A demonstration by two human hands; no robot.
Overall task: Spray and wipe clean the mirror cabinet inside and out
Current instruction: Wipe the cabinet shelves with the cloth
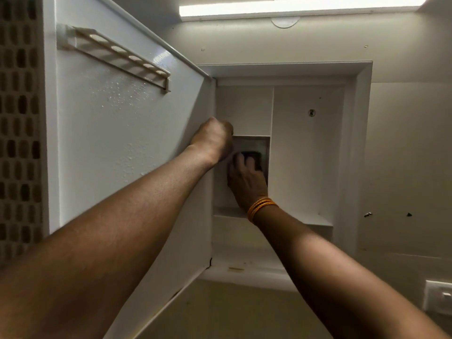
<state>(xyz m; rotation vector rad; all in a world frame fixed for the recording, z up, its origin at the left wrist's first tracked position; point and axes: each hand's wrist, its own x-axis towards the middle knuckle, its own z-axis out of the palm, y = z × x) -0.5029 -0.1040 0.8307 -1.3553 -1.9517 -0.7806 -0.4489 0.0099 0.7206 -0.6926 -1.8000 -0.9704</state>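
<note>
Two bare forearms reach up into the open mirror cabinet [308, 148]. The right hand [247, 182], orange bracelet [260, 207] at its wrist, presses a dark sponge [253, 156] with curled fingers against the small recessed panel [254, 143] at the cabinet's left rear. The left hand [212, 140] is fisted at the hinge edge; what it holds is hidden. The door [127, 133], speckled with droplets, swings left.

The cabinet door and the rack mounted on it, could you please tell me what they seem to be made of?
Cabinet door: probably white-painted metal, glossy, with glare and fine droplets or specks; wood cannot be ruled out. Rack: likely cream plastic, matte, moulded with a row of oval holes.
</note>
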